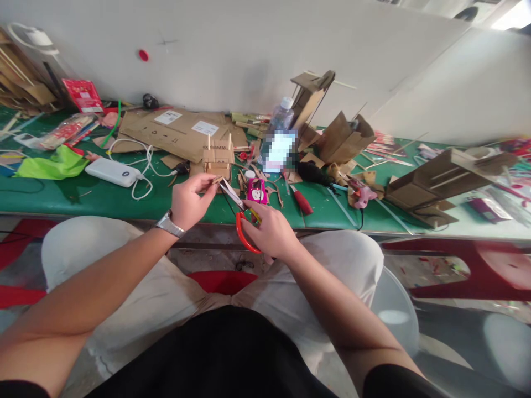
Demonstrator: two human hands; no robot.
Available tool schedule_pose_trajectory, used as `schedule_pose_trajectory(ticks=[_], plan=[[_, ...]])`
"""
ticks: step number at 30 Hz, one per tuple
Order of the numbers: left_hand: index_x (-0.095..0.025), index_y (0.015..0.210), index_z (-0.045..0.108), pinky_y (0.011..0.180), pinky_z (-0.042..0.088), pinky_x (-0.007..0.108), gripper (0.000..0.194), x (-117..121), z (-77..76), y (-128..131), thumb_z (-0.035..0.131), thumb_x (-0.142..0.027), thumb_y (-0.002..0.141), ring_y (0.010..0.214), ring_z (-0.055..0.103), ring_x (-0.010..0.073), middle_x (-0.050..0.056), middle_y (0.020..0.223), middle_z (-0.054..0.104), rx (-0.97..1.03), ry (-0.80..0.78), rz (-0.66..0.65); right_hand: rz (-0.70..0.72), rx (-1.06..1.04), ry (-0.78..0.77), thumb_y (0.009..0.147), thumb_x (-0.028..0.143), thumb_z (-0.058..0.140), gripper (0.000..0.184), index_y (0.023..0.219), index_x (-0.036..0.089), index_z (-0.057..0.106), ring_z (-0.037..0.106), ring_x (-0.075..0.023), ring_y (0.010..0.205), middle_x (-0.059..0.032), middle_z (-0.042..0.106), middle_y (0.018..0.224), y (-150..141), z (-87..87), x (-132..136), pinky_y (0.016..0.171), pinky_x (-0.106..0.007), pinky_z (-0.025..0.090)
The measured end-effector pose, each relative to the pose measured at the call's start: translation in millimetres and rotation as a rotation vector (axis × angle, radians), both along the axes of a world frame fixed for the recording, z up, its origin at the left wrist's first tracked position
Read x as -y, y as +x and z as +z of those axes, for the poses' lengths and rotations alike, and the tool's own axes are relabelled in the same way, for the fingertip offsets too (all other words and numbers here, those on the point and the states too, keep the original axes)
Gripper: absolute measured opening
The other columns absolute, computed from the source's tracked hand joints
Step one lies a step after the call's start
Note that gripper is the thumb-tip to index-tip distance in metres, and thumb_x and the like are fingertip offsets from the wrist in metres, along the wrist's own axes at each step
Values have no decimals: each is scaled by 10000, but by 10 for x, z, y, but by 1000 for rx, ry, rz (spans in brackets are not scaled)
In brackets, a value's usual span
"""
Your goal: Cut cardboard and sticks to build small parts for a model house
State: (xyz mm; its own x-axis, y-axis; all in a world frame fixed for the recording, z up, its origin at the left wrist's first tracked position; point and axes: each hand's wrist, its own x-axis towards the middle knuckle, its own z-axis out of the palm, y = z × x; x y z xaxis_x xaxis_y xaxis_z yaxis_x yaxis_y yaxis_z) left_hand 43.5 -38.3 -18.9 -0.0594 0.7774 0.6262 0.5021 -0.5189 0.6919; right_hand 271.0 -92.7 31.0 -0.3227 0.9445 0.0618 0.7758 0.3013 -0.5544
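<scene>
Above the front edge of the green table, my right hand [271, 229] is closed around the red handles of a pair of scissors [234, 196]. The blades point up and to the left, parted from each other. My left hand [193, 198], with a metal watch at the wrist, pinches a small piece of brown cardboard [218, 180] at the blade tips. Whether the blades touch the piece is too small to tell. Just behind stands a small cardboard structure [218, 159] with wooden sticks. Close to the scissors lies a magenta packet [256, 191] with a white cartoon figure.
A white power bank [112, 171] with cables lies left, near a bright green bag [53, 164]. Flat cardboard [174, 130] rests behind. A bottle [282, 113] stands behind a lit screen [279, 150]. Rightward are a red-handled tool [302, 200], a glue gun [360, 193] and a cardboard structure [440, 179].
</scene>
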Motion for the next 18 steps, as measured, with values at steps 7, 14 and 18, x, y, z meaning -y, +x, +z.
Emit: schedule_pose_trajectory(ticks=[7, 14, 18], plan=[[-167, 1099, 769, 856, 682, 295, 208, -6, -45, 11, 736, -284, 930, 918, 825, 216, 94, 1053, 837, 65, -34, -33, 21, -77, -86, 980, 354, 611, 448, 1379, 166, 693, 710, -209, 878, -74, 798, 1019, 1, 27, -11, 811, -289, 482], [-163, 1060, 773, 805, 682, 281, 168, -23, -6, -5, 737, -238, 915, 864, 825, 208, 83, 979, 839, 35, -18, -3, 11, -78, -65, 957, 354, 628, 471, 1383, 165, 693, 704, -209, 854, -81, 791, 1020, 2, 33, -10, 778, -284, 468], [-165, 1039, 771, 791, 679, 281, 151, -32, -4, -5, 732, -219, 903, 848, 824, 209, 80, 960, 839, 8, 3, 15, 2, -66, -67, 956, 362, 629, 478, 1390, 172, 693, 709, -212, 862, -83, 793, 1034, 3, 40, -7, 780, -285, 470]])
